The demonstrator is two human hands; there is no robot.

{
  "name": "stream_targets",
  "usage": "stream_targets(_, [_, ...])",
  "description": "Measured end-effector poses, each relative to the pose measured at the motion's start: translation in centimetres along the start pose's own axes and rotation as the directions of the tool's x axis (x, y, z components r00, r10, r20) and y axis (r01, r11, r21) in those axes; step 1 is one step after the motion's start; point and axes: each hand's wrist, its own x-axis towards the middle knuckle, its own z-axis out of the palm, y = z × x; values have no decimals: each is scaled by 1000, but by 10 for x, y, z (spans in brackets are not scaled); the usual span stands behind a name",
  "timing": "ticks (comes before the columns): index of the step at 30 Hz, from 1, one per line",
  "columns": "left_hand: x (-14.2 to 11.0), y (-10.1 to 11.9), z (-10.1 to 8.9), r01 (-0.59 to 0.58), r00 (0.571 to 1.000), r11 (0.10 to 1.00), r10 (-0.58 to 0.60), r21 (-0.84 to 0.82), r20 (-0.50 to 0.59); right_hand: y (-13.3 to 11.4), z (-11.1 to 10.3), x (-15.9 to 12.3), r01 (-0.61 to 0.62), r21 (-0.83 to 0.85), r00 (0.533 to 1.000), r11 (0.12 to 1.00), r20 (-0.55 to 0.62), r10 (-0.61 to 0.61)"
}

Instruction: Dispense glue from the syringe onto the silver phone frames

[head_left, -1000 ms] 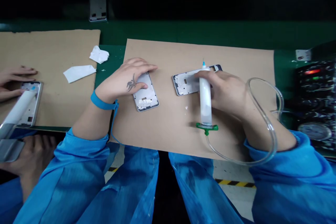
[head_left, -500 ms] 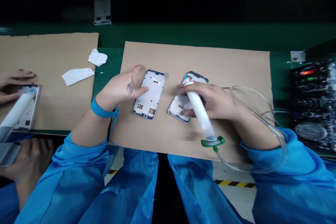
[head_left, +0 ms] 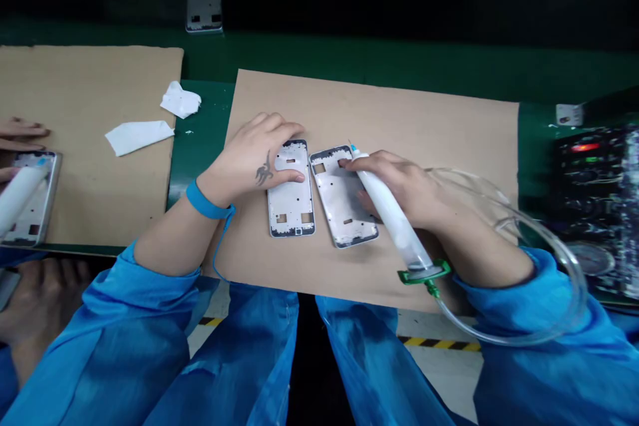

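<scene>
My left hand point(head_left: 259, 158) grips a silver phone frame point(head_left: 290, 198), its thumb across the frame's face and its fingers at the top left edge. Just to the right, a second phone frame point(head_left: 344, 203) lies tilted, its upper end close to the first. My right hand point(head_left: 399, 190) is closed around a white glue syringe point(head_left: 392, 223) with a blue tip and a green cap. A fingertip of this hand touches the second frame's upper right edge. The needle points up and away, beyond that edge. Both frames rest on a cardboard sheet point(head_left: 424, 120).
Clear tubing point(head_left: 504, 339) loops from the syringe past my right forearm towards a black dispenser box point(head_left: 594, 200). At left, a co-worker's hand point(head_left: 20, 136) is at another frame point(head_left: 47, 203) on cardboard. White paper scraps point(head_left: 140, 136) lie between; another frame point(head_left: 204, 0) lies behind.
The right-hand frame has turned, its top now leaning left instead of right, and sits closer to the other. The left frame has shifted slightly right and straightened. The syringe stays in my right hand.
</scene>
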Motion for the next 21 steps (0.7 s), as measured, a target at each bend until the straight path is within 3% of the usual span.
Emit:
stream_targets(5, [0,0,-2,8,1000,999,-8,-49,12,-8,17,-1,-73,98,994,992,-79,81])
stream_targets(8, [5,1,3,35,999,994,-38,-99,-28,-2,25,-1,-84,367,959,927,-223,175])
stream_targets(11, [11,5,12,6,999,993,-12,-114,-53,7,31,7,-43,582,891,812,-344,295])
stream_targets(15, [12,13,21,-94,995,986,89,-135,-42,11,36,24,-176,639,860,749,-271,433])
stream_targets(21, [7,16,23,-94,995,983,86,-160,-53,3,38,30,-207,622,880,755,-218,421])
